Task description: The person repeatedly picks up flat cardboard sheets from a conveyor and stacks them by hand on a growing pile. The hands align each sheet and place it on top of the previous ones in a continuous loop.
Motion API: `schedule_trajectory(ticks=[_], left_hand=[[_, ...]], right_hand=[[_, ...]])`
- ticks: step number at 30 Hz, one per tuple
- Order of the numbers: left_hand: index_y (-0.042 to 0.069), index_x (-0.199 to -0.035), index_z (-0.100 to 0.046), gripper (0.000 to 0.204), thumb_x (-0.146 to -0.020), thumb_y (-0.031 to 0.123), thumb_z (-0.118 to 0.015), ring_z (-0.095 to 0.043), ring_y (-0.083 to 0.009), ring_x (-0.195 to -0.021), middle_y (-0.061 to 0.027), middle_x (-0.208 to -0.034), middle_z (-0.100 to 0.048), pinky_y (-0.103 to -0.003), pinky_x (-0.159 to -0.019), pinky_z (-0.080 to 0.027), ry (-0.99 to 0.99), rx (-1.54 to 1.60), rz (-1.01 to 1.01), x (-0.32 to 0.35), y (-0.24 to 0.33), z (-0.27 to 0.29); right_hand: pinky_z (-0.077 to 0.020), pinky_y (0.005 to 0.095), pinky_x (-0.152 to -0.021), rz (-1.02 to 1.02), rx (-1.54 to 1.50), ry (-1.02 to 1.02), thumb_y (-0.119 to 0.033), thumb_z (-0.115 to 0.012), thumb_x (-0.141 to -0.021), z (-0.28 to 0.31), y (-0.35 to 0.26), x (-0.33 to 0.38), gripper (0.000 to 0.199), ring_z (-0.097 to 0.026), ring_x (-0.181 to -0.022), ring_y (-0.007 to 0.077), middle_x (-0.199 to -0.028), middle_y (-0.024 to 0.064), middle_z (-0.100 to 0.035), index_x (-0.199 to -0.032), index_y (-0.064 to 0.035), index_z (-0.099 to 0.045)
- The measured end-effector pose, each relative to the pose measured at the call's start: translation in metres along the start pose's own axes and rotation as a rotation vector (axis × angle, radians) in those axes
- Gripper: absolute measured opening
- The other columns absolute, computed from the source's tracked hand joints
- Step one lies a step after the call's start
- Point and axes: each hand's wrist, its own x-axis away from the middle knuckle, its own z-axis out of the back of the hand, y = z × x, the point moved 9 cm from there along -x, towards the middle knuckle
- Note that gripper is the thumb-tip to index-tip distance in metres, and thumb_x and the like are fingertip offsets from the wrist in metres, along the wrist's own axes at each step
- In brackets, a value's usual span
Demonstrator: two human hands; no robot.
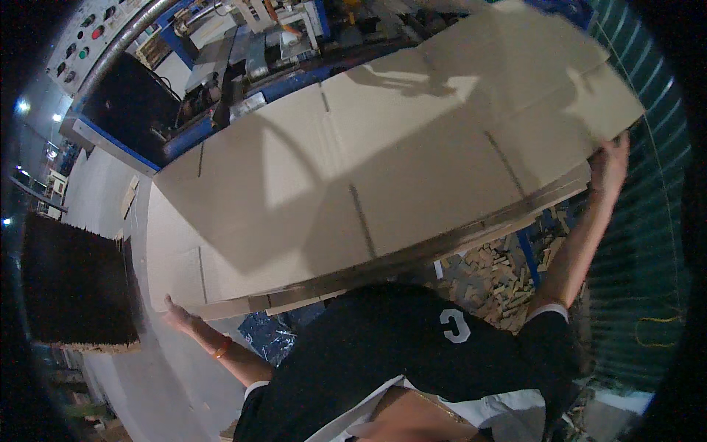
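Here, reaching to both ends of a broad cardboard stack [353, 177].
With the left hand [185, 323] at the stack's near left corner, the right hand [610, 168] at its right end; cannot tell clamped fingers from loose on either. Beyond the stack, a blue-framed machine [256, 57]; below the stack, brown scraps [495, 291]; right of the stack, a green corrugated wall [630, 272].

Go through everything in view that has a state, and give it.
Top cardboard sheet: slotted, partly shadowed.
Sheets beneath: stacked.
Left hand: at near-left corner, grip unclear.
Right hand: at right edge, grip unclear.
Cardboard scraps: scattered loose.
Machine: running or stopped, unclear.
Background lights: lit.
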Motion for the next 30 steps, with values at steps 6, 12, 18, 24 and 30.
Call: schedule_trajectory(ticks=[6, 12, 18, 24, 30], left_hand=[[-0.012, -0.128, -0.029, 0.058, -0.083, 0.012, -0.056, -0.049, -0.0286, -0.109, -0.0247, -0.123, -0.043, -0.035, -0.092, -0.041, -0.149, 0.66, -0.096, 0.028, 0.008, -0.014], [-0.012, -0.129, -0.029, 0.07, -0.082, 0.029, -0.06, -0.039, -0.037, -0.121, -0.0283, -0.128, -0.039, -0.041, -0.101, -0.032, -0.109, 0.17, -0.414, 0.066, 0.035, -0.026], [-0.01, -0.131, -0.031, 0.075, -0.081, 0.038, -0.061, -0.037, -0.0378, -0.123, -0.0276, -0.134, -0.036, -0.039, -0.103, -0.029, -0.293, -0.534, -0.568, 0.072, 0.032, -0.071], [-0.008, -0.125, -0.041, 0.057, -0.084, 0.03, -0.057, -0.045, -0.0313, -0.116, -0.0233, -0.126, -0.045, -0.039, -0.098, -0.036, -0.17, 0.324, -0.311, 0.046, 0.034, -0.038], [-0.004, -0.106, -0.056, 0.034, -0.079, 0.016, -0.063, -0.059, -0.0221, -0.084, -0.0114, -0.099, -0.06, -0.032, -0.074, -0.049, -0.534, 0.718, -0.026, 0.083, 0.064, -0.062]], right_hand=[[-0.0408, 0.031, -0.09, 0.296, -0.035, 0.012, 0.004, -0.057, -0.075, 0.013, -0.085, 0.05, 0.06, -0.05, -0.107, 0.0214, -0.117, 0.0126, -0.051, -0.132, 0.0002, -0.036], [-0.0358, 0.0406, -0.099, 0.715, 0.478, -1.188, -0.011, -0.055, -0.077, -0.136, -0.029, 0.266, 0.043, -0.046, -0.118, 0.0274, -0.127, 0.006, -0.051, -0.12, -0.0134, -0.054], [-0.0335, 0.0428, -0.102, 0.819, 0.561, -1.337, -0.015, -0.055, -0.078, -0.153, -0.003, 0.3, 0.043, -0.043, -0.12, 0.0264, -0.131, 0.0014, -0.047, -0.12, -0.0173, -0.053], [-0.0321, 0.0437, -0.102, 0.823, 0.591, -1.329, -0.029, -0.055, -0.082, -0.166, 0.011, 0.299, 0.04, -0.04, -0.123, 0.027, -0.133, 0.0024, -0.045, -0.12, -0.0186, -0.053], [-0.0291, 0.0468, -0.102, 0.856, 0.507, -1.278, -0.049, -0.055, -0.078, -0.187, 0.023, 0.276, 0.054, -0.039, -0.124, 0.0283, -0.134, 0.0047, -0.043, -0.122, -0.0177, -0.052]])
